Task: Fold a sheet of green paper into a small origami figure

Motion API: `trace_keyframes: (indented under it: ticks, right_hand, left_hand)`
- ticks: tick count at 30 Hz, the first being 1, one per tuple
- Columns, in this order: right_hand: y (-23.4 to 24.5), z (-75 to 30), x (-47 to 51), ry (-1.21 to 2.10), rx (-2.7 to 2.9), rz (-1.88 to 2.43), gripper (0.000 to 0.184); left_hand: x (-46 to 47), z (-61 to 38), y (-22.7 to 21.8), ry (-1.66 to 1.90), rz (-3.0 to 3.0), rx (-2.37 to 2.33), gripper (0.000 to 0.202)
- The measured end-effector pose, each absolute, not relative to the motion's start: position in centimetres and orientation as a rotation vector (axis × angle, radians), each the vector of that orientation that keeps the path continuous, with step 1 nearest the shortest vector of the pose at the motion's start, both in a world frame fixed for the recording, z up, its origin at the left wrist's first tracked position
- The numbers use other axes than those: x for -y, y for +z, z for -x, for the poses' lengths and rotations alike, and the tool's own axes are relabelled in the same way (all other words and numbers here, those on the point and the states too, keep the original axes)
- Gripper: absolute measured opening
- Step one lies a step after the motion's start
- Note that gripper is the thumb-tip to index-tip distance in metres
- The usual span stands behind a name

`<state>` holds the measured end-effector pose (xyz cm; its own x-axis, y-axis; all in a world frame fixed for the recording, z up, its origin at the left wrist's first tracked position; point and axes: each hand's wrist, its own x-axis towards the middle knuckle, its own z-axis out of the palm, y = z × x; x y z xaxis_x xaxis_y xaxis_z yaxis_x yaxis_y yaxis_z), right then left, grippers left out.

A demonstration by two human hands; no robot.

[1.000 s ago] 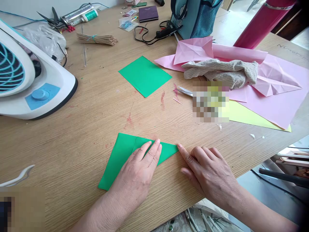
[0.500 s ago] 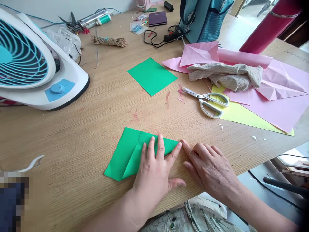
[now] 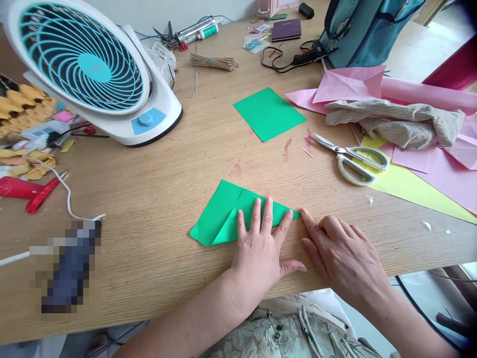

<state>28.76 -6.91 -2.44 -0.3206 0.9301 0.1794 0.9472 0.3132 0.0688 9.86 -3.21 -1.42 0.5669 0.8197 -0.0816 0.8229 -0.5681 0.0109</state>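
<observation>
A folded green paper (image 3: 223,211) lies near the front edge of the wooden table (image 3: 149,209). My left hand (image 3: 261,248) lies flat on its right part, fingers spread and pressing the fold down. My right hand (image 3: 343,256) rests beside it on the table, its fingers stretched out and the forefinger tip touching the paper's right point. Neither hand holds anything. A second green paper square (image 3: 269,113) lies flat farther back.
White-handled scissors (image 3: 352,158) lie right of centre by pink sheets (image 3: 439,169), a yellow sheet (image 3: 406,186) and a grey cloth (image 3: 395,123). A white and teal fan (image 3: 93,74) stands at the back left. A glue gun (image 3: 313,52), stick bundle (image 3: 214,61) and bag (image 3: 365,30) lie behind.
My left hand slid right along the folded paper and spread its fingers flat over the crease. The view swung left, bringing in more of the fan and the clutter at the left.
</observation>
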Motion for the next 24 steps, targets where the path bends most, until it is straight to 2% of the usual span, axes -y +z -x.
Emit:
trace_keyframes:
  ticks: [24]
  right_hand:
    - [-2.5,-29.0,7.0,-0.278,2.46,1.754,0.047]
  left_hand:
    - [5.9,-5.9,-2.2,-0.065,-2.662,-1.606,0.114]
